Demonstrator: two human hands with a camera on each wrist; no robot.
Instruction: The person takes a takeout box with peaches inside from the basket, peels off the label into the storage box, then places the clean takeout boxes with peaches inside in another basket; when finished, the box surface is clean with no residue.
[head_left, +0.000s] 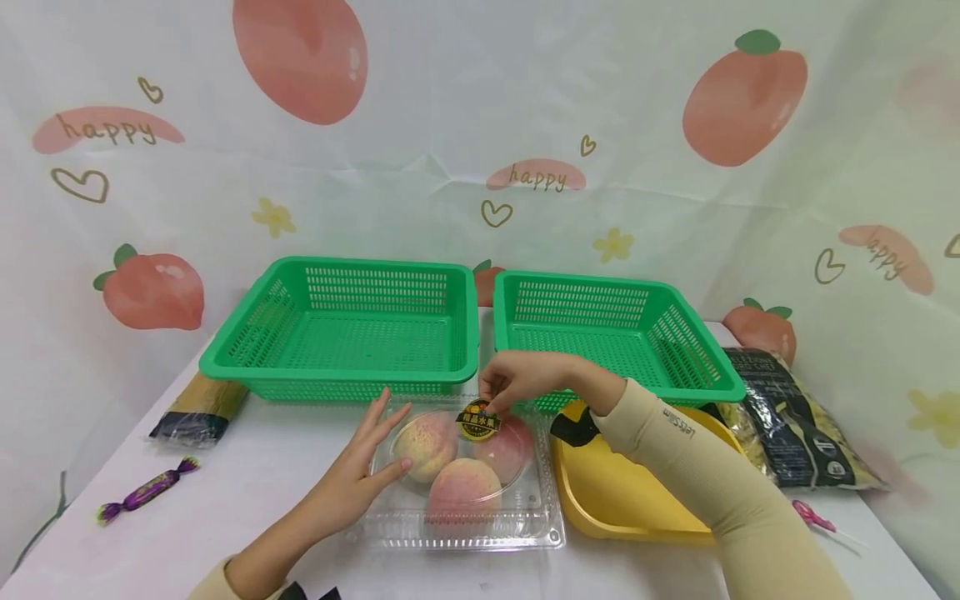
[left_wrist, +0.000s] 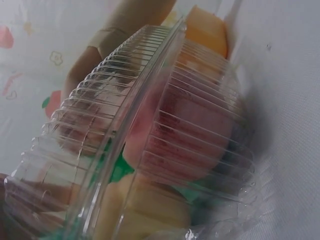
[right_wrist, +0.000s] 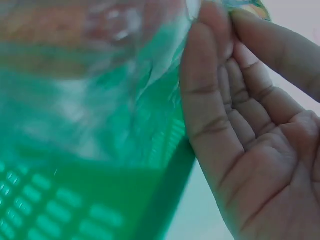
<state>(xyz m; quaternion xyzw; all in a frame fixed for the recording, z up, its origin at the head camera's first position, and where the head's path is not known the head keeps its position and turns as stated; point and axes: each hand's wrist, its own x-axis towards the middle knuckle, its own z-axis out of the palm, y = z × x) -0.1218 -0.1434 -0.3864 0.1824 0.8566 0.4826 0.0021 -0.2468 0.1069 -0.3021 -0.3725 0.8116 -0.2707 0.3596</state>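
A clear plastic clamshell box [head_left: 542,500] stands at the table's middle with three peaches inside: a yellowish-pink peach [head_left: 424,448] at left, a pink peach [head_left: 463,493] in front, another [head_left: 512,452] at right. My right hand [head_left: 528,379] pinches the edge of a black-and-gold label sticker [head_left: 478,420] over the lid. In the right wrist view, thumb and index finger meet at the sticker [right_wrist: 256,7]. Fingers spread, my left hand [head_left: 351,477] rests on the box's left side. Ribbed walls of the box [left_wrist: 150,107] fill the left wrist view.
Two green baskets [head_left: 337,372] [head_left: 693,387] stand behind the box. A yellow bin [head_left: 637,500] is under my right forearm. At right lie a black food bag [head_left: 795,425] and pink scissors [head_left: 813,517]; at left, a brown packet [head_left: 198,408] and a purple-wrapped candy [head_left: 148,490].
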